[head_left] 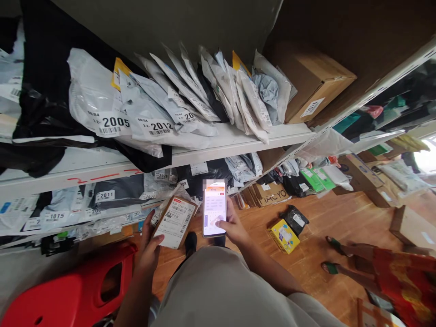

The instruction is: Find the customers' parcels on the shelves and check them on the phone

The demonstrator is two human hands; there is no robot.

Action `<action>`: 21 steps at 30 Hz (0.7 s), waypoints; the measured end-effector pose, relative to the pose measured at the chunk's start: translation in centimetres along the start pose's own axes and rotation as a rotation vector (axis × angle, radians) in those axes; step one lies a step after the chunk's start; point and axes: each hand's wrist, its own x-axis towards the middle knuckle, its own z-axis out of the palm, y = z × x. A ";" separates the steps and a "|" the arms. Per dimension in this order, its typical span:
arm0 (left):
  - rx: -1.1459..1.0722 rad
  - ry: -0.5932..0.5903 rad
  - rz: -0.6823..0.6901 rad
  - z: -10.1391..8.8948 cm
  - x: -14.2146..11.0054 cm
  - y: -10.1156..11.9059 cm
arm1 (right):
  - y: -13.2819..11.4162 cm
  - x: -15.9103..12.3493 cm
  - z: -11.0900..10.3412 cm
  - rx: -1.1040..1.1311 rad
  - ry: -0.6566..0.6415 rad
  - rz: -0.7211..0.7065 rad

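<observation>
My left hand (pixel 151 243) grips a small cardboard parcel (pixel 175 222) by its left side, thumb on the white shipping label that faces up. Beside it, my right hand (pixel 233 223) is wrapped round a smartphone (pixel 214 209) with a lit screen. The right thumb rests over the lower part of that screen. Parcel and phone are held side by side, a short gap between them, in front of the shelves. The print on the screen is too small to read.
A white shelf (pixel 235 141) ahead carries numbered mailing bags (pixel 150 122) and a cardboard box (pixel 316 81). A red plastic stool (pixel 68 290) stands at lower left. On the wooden floor lie a yellow box (pixel 283 236) and a black bag (pixel 295 220). Another person's legs (pixel 354 252) are at right.
</observation>
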 end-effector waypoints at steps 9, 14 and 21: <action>0.003 0.008 -0.006 0.1 0.0 0.3 | -0.5 -0.2 0.9 -0.055 -0.019 -0.047; -0.008 0.006 0.014 0.0 0.2 0.0 | -0.2 0.5 1.2 0.163 0.202 0.127; 0.000 -0.005 0.015 -0.2 0.3 0.0 | 0.7 1.7 1.0 0.216 0.451 0.217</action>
